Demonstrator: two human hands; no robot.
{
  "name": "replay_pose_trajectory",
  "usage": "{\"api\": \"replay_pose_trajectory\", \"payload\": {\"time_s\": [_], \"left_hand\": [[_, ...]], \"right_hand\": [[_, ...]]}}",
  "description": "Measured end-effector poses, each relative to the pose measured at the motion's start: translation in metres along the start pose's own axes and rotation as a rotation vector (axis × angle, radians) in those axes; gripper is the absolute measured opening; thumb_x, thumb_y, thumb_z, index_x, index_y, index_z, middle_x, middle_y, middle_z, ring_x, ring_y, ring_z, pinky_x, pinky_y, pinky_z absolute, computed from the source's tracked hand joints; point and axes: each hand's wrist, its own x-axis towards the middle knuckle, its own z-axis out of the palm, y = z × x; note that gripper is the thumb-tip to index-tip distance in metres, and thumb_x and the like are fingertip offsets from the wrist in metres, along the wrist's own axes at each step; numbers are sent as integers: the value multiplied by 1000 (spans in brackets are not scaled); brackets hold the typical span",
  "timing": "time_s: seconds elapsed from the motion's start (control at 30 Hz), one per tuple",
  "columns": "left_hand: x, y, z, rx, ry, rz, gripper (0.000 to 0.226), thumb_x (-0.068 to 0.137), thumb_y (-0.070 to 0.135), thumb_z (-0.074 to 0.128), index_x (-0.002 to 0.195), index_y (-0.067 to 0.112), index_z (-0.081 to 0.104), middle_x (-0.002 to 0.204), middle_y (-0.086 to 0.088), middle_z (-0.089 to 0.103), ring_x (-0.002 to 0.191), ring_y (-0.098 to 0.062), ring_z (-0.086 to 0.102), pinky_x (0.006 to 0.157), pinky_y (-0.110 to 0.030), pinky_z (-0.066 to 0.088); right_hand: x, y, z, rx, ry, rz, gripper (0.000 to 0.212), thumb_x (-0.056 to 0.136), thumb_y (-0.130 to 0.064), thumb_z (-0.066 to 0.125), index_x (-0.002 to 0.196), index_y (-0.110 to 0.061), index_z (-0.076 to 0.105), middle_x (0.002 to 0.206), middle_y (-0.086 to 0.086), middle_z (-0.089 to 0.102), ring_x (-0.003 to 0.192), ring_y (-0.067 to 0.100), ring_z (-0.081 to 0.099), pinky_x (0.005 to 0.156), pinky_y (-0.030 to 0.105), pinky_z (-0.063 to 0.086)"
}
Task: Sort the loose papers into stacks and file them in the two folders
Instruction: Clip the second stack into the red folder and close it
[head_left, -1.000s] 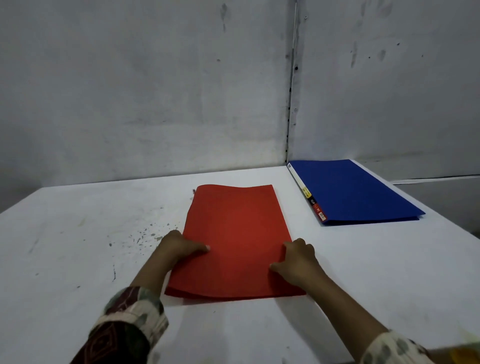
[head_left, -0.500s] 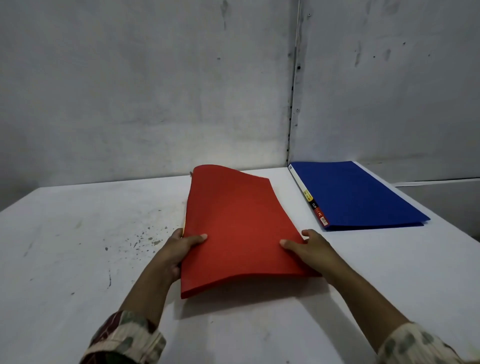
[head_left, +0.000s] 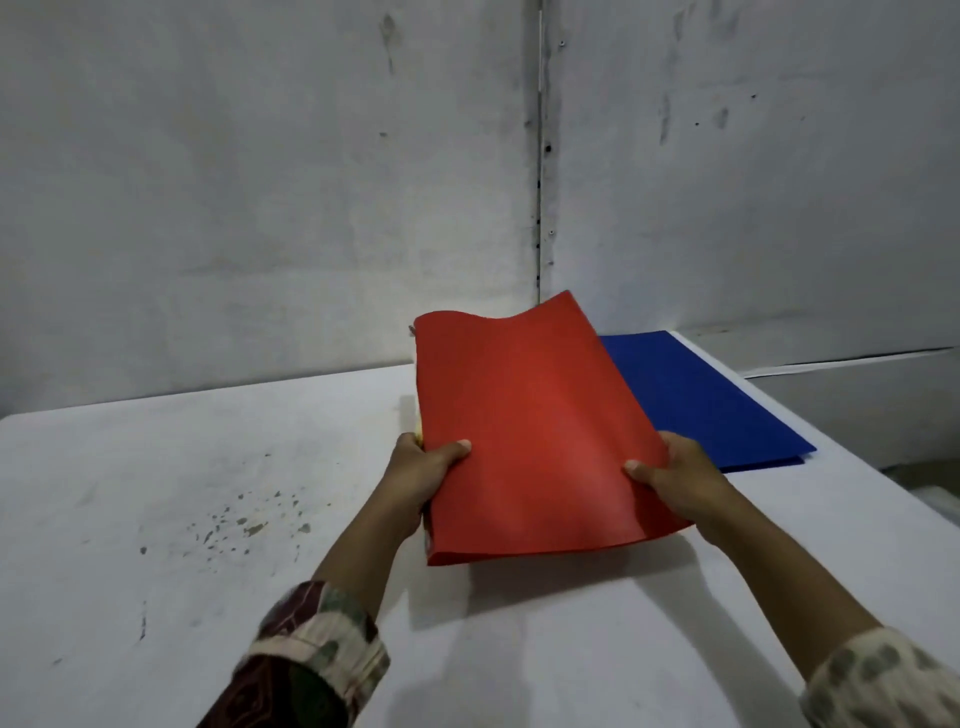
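Red folder held off the worktop by both hands

Folder handling is the point of interest at this moment. The red folder (head_left: 535, 431) is off the worktop (head_left: 234, 493), its near end low and its far end raised toward the wall. The left hand (head_left: 423, 475) grips its left edge, thumb on the cover and fingers hidden beneath; the right hand (head_left: 675, 480) grips the right edge the same way.

The far end ripples and the right side bows, so the cover looks thin and flexible, and probably light. A slick surface like this may slip in a loose pinch, and a one-handed hold at a corner would likely let it droop and spill whatever is inside. A sliver of pale yellow shows at the left edge by the left thumb, perhaps paper, though it is too small to tell.

Holding it at both long edges near the middle, as now, seems the steadiest grip; the spine side should be the stiffer one.

The blue folder (head_left: 696, 395) lies shut and flat near the far right corner of the worktop, partly hidden behind the red one.
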Motion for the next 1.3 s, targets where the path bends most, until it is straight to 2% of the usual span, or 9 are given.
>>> {"api": "replay_pose_trajectory", "payload": {"time_s": [0.17,0.27,0.47,0.6,0.73,0.83,0.93,1.1,1.3], "left_hand": [[18,6,58,32,-27,27,58,88,17,60,135,10,27,125,-12,51,105,-30,56,83,-36,47],[30,8,88,47,-69,31,55,88,16,59,135,13,30,133,-11,49,113,-30,54,87,-37,46],[58,10,142,64,-128,41,50,86,13,60,130,14,35,130,-9,52,113,-28,55,96,-38,47],[73,6,172,239,-161,40,51,87,16,54,132,15,30,132,-9,51,114,-29,55,97,-37,46],[89,2,185,596,-136,114,66,89,37,43,144,14,14,137,-10,47,119,-31,52,101,-40,44],[98,1,188,793,-107,157,67,90,44,37,146,15,12,136,-14,46,117,-33,52,98,-40,44],[103,4,193,777,-88,214,62,91,36,36,145,17,14,131,-15,49,111,-34,55,96,-41,45],[113,12,207,707,-132,234,59,95,31,30,148,16,10,134,-18,45,113,-33,53,98,-42,45],[117,3,208,854,-159,187,60,97,24,34,147,6,7,136,-21,40,118,-32,50,99,-37,43]], "right_hand": [[29,15,-35,-138,80,10,37,91,-14,55,128,-6,50,124,12,57,111,31,55,94,43,44],[49,25,-57,-190,106,38,36,91,-13,56,125,-4,51,122,15,58,108,32,55,92,43,44],[90,44,-96,-237,178,129,35,87,-12,62,120,0,57,116,19,63,102,35,59,89,40,45],[112,60,-106,-405,181,177,34,84,-16,66,114,1,60,112,20,65,99,33,61,78,32,43],[126,69,-108,-566,219,190,42,82,-26,69,114,-4,55,114,18,63,102,33,60,77,33,43],[131,65,-106,-741,252,145,50,83,-36,66,120,-9,49,118,15,60,107,32,58,81,34,45],[139,62,-104,-851,281,61,50,83,-38,65,121,-11,48,119,14,58,108,33,57,84,37,46],[151,58,-112,-817,368,14,50,85,-33,63,127,-10,48,120,15,55,103,35,59,84,38,46],[160,63,-120,-979,259,-12,42,85,-45,59,113,-14,60,109,7,55,96,27,61,76,32,46]]}}
